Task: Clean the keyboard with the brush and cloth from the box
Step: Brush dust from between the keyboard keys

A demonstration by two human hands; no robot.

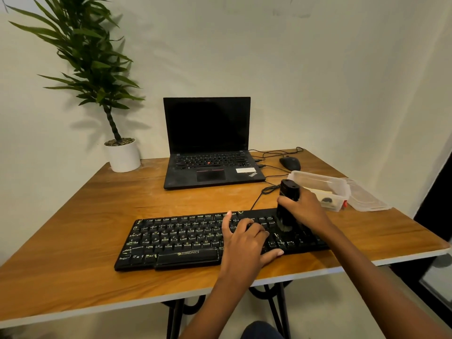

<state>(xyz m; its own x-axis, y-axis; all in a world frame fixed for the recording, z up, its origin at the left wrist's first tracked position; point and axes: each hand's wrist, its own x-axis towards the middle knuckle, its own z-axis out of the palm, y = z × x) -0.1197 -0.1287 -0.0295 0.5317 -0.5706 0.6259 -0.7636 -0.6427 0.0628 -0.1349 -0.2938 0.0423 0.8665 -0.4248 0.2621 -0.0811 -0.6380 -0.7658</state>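
Holding a black, block-handled brush (289,192) upright in the right hand (304,210), fingers (285,200) curled round its middle, bristles down on the keys near the right end of the black corded keyboard (176,238). Steadying with the left hand (244,241), laid flat on the keys just left of the brush, fingers (228,220) straight and spread, gripping nothing. Lies along the near edge of the wooden bench (97,204), long axis left to right. Judged as the brushing step, with most of the uncleaned run stretching leftward from the bristles, under and past the left hand. Behind the right hand, a clear plastic box (320,181), its clear lid (367,198) off beside it. Something pale inside, perhaps the cloth; too small to tell.
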